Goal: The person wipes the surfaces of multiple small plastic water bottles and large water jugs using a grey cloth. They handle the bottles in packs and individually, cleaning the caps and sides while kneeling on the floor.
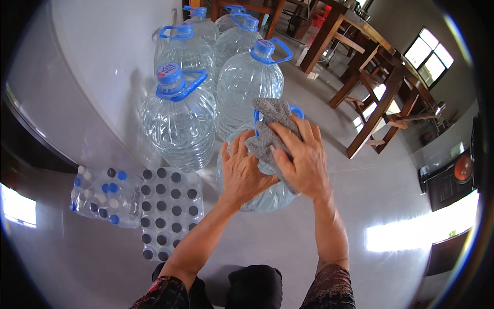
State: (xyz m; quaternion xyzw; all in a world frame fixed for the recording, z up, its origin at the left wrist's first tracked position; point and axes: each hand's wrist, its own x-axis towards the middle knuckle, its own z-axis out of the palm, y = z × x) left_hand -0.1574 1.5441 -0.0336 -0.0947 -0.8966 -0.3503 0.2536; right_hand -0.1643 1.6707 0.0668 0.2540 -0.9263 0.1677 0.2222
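Grey cloth [270,129] gripped in right hand [303,162]; left hand [242,172], fingers spread, steadies the near jug [267,195] (best kept upright, I judge).

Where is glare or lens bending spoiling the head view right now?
Head view: blown-out glare patches on the glossy grey floor at lower right and far left; the wooden table legs bow toward the rim; sharp focus on both hands, left hand and right hand, the grey cloth and the clear blue-capped water jug.
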